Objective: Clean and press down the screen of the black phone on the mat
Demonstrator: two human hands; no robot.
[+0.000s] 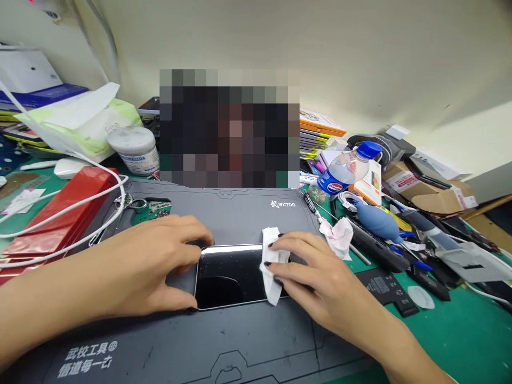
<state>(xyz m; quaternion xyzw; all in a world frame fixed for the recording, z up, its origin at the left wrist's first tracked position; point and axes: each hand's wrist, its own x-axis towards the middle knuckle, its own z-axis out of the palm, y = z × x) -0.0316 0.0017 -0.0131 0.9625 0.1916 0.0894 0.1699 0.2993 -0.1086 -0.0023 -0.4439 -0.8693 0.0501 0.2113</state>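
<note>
nearest, a grey work mat [240, 352] is lying across the bench with a phone [232, 274] flat on it, glass up, about in the middle. the left hand [160, 266] is resting on the phone's left end, fingers curled loosely over the far corner and thumb along the near edge, steadying it rather than gripping hard. the right hand [316, 280] is pressing a small white wipe [272, 264] onto the right part of the glass, fingertips pinching the wipe flat against it. judging by this, the wiping is partway along: the glass is looking dark and shiny, but whether the left part is being reached cannot be told.

room is lying mostly near and on the mat; its near stretch is bare. just right of the phone a crumpled tissue [340, 234] and a screwdriver [314, 208] are sitting at the mat's edge. farther right, a blue air blower [376, 221] and a water bottle [346, 168] are crowding the green tabletop. at far left, white cables [60, 218] are draping over a red packet [60, 213], with a white jar [134, 149] beyond.
</note>
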